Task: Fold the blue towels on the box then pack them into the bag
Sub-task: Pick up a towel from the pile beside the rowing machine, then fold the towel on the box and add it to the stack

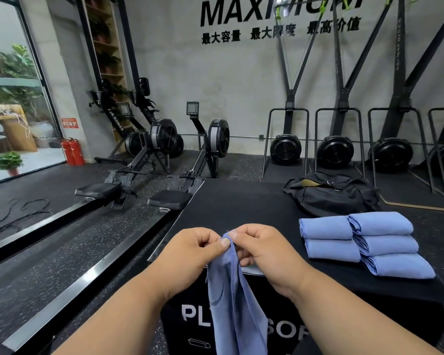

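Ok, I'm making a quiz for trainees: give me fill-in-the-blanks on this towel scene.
1. Both hands pinch the top edge of a hanging ____ towel.
2. The folded towels on the box number ____.
3. The black bag lies ____ the folded towels, farther from the person.
4. The left hand and right hand hold ____ towel.

Missing: blue; five; behind; one
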`<state>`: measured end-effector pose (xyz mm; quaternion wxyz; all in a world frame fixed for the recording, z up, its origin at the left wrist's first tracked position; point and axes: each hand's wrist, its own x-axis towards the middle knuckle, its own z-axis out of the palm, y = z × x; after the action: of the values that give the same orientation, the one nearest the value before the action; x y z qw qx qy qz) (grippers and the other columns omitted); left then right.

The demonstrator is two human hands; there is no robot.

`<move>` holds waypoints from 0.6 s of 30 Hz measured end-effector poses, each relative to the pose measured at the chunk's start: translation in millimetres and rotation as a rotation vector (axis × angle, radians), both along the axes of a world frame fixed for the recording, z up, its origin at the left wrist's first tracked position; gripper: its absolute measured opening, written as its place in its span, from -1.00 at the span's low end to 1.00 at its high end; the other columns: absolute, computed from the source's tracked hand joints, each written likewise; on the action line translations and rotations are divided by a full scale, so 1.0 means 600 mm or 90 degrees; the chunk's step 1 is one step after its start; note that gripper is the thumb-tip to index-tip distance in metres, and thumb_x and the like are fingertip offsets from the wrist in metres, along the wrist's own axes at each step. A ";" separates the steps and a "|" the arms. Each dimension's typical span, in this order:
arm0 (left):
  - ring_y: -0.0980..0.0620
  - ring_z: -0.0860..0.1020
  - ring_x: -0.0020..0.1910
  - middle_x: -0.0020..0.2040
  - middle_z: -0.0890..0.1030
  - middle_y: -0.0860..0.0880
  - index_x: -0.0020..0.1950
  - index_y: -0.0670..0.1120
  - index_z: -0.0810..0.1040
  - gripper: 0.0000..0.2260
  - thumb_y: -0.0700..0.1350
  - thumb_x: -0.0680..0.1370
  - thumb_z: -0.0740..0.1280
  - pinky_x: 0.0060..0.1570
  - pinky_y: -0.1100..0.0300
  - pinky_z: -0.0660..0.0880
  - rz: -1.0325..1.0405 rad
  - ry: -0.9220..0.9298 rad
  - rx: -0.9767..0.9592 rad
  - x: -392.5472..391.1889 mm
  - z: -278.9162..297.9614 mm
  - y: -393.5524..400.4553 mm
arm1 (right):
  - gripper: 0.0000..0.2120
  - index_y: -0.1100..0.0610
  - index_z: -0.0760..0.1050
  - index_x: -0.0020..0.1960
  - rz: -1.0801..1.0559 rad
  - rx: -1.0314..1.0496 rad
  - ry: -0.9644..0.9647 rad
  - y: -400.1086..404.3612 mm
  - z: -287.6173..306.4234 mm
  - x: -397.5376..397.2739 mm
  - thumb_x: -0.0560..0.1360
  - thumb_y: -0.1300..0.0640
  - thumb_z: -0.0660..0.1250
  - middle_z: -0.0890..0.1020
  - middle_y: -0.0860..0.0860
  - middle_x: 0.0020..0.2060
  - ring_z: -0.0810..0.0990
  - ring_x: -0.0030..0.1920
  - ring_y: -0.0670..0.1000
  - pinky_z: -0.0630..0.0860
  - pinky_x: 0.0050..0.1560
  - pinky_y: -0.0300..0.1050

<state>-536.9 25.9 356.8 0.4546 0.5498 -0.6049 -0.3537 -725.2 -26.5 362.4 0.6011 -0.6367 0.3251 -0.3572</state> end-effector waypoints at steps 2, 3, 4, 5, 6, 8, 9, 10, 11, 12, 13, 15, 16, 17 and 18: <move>0.09 0.39 -0.33 -0.34 0.48 0.06 -0.32 0.01 0.55 -0.68 0.08 0.58 0.49 -0.24 0.20 0.35 0.017 -0.006 0.001 -0.001 0.000 0.003 | -0.80 0.10 0.73 -0.03 0.000 -0.004 -0.001 0.002 0.001 0.001 0.63 0.03 0.39 0.72 0.08 -0.15 0.58 -0.17 -0.03 0.52 -0.10 -0.15; 0.10 0.37 -0.34 -0.35 0.46 0.06 -0.32 0.02 0.55 -0.68 0.05 0.59 0.49 -0.27 0.22 0.34 0.027 -0.010 -0.001 -0.002 -0.001 0.004 | -0.80 0.10 0.74 -0.03 -0.003 -0.005 -0.004 0.003 0.001 0.000 0.63 0.03 0.40 0.71 0.08 -0.16 0.58 -0.16 -0.03 0.52 -0.09 -0.15; 0.10 0.37 -0.34 -0.34 0.46 0.06 -0.32 0.02 0.56 -0.70 0.03 0.59 0.49 -0.28 0.23 0.34 0.034 -0.012 -0.004 -0.001 -0.002 0.004 | -0.81 0.10 0.74 -0.03 -0.004 -0.001 -0.010 0.003 0.000 0.000 0.63 0.03 0.40 0.70 0.07 -0.17 0.58 -0.16 -0.03 0.53 -0.09 -0.15; 0.09 0.38 -0.33 -0.34 0.47 0.05 -0.31 0.01 0.58 -0.71 0.03 0.59 0.49 -0.27 0.22 0.34 0.036 -0.012 -0.007 -0.001 -0.002 0.006 | -0.81 0.10 0.74 -0.02 -0.002 0.005 -0.016 0.004 0.000 -0.001 0.63 0.04 0.40 0.71 0.07 -0.17 0.58 -0.16 -0.04 0.54 -0.09 -0.16; 0.09 0.39 -0.32 -0.33 0.48 0.04 -0.29 0.00 0.59 -0.71 0.04 0.59 0.49 -0.26 0.20 0.35 0.035 -0.011 -0.011 0.000 -0.002 0.006 | -0.81 0.11 0.74 -0.01 0.002 0.011 -0.022 0.005 0.000 -0.001 0.63 0.05 0.39 0.71 0.07 -0.16 0.59 -0.16 -0.04 0.55 -0.08 -0.16; 0.09 0.40 -0.31 -0.33 0.48 0.04 -0.28 -0.01 0.60 -0.71 0.08 0.57 0.49 -0.25 0.18 0.36 0.031 -0.003 -0.011 0.001 -0.001 0.008 | -0.80 0.12 0.74 0.01 0.014 0.016 -0.023 0.007 0.001 -0.001 0.64 0.06 0.38 0.73 0.09 -0.14 0.61 -0.15 -0.03 0.57 -0.07 -0.15; 0.08 0.40 -0.31 -0.33 0.48 0.03 -0.28 -0.01 0.60 -0.71 0.10 0.55 0.50 -0.25 0.17 0.36 0.031 0.005 -0.009 0.001 0.000 0.009 | -0.80 0.12 0.74 0.02 0.022 0.018 -0.022 0.007 0.001 -0.001 0.65 0.06 0.37 0.73 0.11 -0.13 0.62 -0.15 -0.02 0.58 -0.07 -0.15; 0.07 0.39 -0.31 -0.33 0.47 0.02 -0.28 -0.01 0.60 -0.71 0.13 0.52 0.49 -0.26 0.16 0.35 0.031 0.015 -0.008 0.001 0.000 0.010 | -0.80 0.13 0.74 0.03 0.030 0.020 -0.023 0.008 0.001 -0.001 0.65 0.07 0.36 0.73 0.12 -0.12 0.63 -0.14 -0.01 0.58 -0.07 -0.15; 0.05 0.37 -0.31 -0.33 0.46 0.02 -0.28 -0.02 0.60 -0.71 0.15 0.49 0.49 -0.27 0.15 0.33 0.032 0.022 -0.006 0.001 0.001 0.011 | -0.80 0.13 0.74 0.03 0.036 0.021 -0.025 0.008 0.001 -0.001 0.65 0.07 0.36 0.73 0.12 -0.11 0.63 -0.13 0.00 0.59 -0.08 -0.15; 0.04 0.36 -0.31 -0.33 0.45 0.01 -0.28 -0.04 0.60 -0.69 0.16 0.49 0.50 -0.28 0.15 0.31 0.035 0.025 -0.010 0.003 -0.001 0.010 | -0.81 0.13 0.74 0.03 0.041 0.018 -0.024 0.009 0.002 -0.003 0.65 0.08 0.37 0.72 0.12 -0.12 0.63 -0.12 0.01 0.59 -0.08 -0.15; 0.05 0.35 -0.32 -0.33 0.44 0.02 -0.26 -0.07 0.59 -0.67 0.15 0.50 0.51 -0.29 0.17 0.31 0.040 0.018 -0.016 0.003 -0.001 0.010 | -0.83 0.13 0.74 0.04 0.044 0.014 -0.024 0.009 0.002 -0.003 0.64 0.09 0.39 0.71 0.11 -0.12 0.62 -0.11 0.01 0.59 -0.07 -0.15; 0.10 0.36 -0.33 -0.33 0.46 0.05 -0.23 -0.13 0.59 -0.66 0.11 0.54 0.52 -0.30 0.25 0.31 0.047 0.002 -0.029 0.004 -0.002 0.012 | -0.87 0.13 0.74 0.05 0.046 0.004 -0.026 0.009 0.002 -0.006 0.59 0.11 0.45 0.69 0.09 -0.13 0.60 -0.10 0.01 0.59 -0.04 -0.13; 0.12 0.36 -0.34 -0.33 0.47 0.06 -0.22 -0.13 0.59 -0.67 0.09 0.55 0.52 -0.29 0.27 0.32 0.047 0.001 -0.033 0.004 -0.004 0.011 | -0.88 0.13 0.75 0.04 0.045 -0.002 -0.026 0.009 0.002 -0.006 0.57 0.12 0.47 0.68 0.08 -0.14 0.60 -0.11 0.00 0.59 -0.03 -0.12; 0.12 0.37 -0.33 -0.32 0.48 0.06 -0.21 -0.12 0.60 -0.69 0.08 0.55 0.53 -0.28 0.27 0.33 0.049 0.003 -0.034 0.002 -0.004 0.011 | -0.89 0.13 0.75 0.02 0.041 -0.008 -0.025 0.008 0.002 -0.006 0.57 0.13 0.48 0.68 0.08 -0.15 0.60 -0.12 -0.01 0.58 -0.03 -0.13; 0.12 0.38 -0.32 -0.31 0.49 0.06 -0.22 -0.10 0.61 -0.71 0.07 0.55 0.53 -0.27 0.27 0.34 0.052 0.009 -0.033 0.001 -0.004 0.012 | -0.90 0.12 0.75 0.00 0.038 -0.009 -0.028 0.008 0.002 -0.006 0.58 0.14 0.46 0.69 0.07 -0.16 0.60 -0.13 -0.02 0.58 -0.04 -0.14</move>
<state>-536.6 33.0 354.3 0.4869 0.5595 -0.5879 -0.3229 -728.7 -21.4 363.8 0.6139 -0.6424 0.2900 -0.3556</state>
